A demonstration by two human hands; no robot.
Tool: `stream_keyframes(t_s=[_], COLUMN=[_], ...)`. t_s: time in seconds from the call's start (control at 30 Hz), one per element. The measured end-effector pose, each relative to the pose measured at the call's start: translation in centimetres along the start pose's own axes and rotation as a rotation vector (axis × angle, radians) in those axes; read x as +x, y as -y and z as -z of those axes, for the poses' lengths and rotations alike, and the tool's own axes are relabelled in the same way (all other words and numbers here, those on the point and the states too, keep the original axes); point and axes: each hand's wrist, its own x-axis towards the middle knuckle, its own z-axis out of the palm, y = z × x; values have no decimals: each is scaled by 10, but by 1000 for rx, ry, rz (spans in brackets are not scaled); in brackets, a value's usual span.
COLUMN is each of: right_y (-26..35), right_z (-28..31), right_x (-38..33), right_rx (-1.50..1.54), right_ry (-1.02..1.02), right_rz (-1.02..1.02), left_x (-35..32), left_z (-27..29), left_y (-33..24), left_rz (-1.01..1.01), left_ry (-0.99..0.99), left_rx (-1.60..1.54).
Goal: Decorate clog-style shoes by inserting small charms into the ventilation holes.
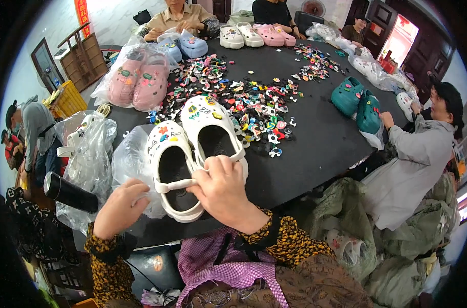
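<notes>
A pair of white clogs (170, 154) stands on the black table in front of me, toes pointing away, with colourful charms on their uppers. My right hand (227, 194) is closed at their heel straps, its fingers curled over the right clog's strap and its thumb by the left one's. To the left of the pair, my left hand (121, 206) hangs at the table edge with thumb and fingers apart. Just beyond it lies a clear plastic bag (133, 159); whether the fingertips touch it is hard to see.
Many loose shoe charms (259, 108) are heaped beyond the clogs. Bagged pink clogs (136, 82) stand at the far left, green clogs (368, 114) at the right. A black bottle (69, 192) and a bagged white clog (87, 136) are left. Co-workers sit around the table.
</notes>
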Motion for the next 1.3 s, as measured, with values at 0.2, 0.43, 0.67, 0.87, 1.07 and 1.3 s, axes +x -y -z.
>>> stream_keyframes(t_s=[0.2, 0.43, 0.67, 0.87, 1.07, 1.3], right_y=[5, -48, -116, -104, -80, -51], right_z=[10, 37, 14, 6, 10, 24], right_x=[2, 7, -19, -33, -42, -59], right_rx=[73, 344, 649, 872, 858, 927], right_ry=[196, -67, 84, 154, 186, 303], right_rz=[-40, -48, -302, -328, -345, -364], left_x=[9, 30, 81, 103, 105, 96], left_z=[-8, -14, -23, -14, -31, -27], left_y=[-17, -18, -30, -54, -41, -39], left_rz=[116, 59, 78, 164, 334, 382], left_ry=[-229, -378, -149, 161, 50, 77], left_rx=[-84, -41, -84, -134, -462, -504])
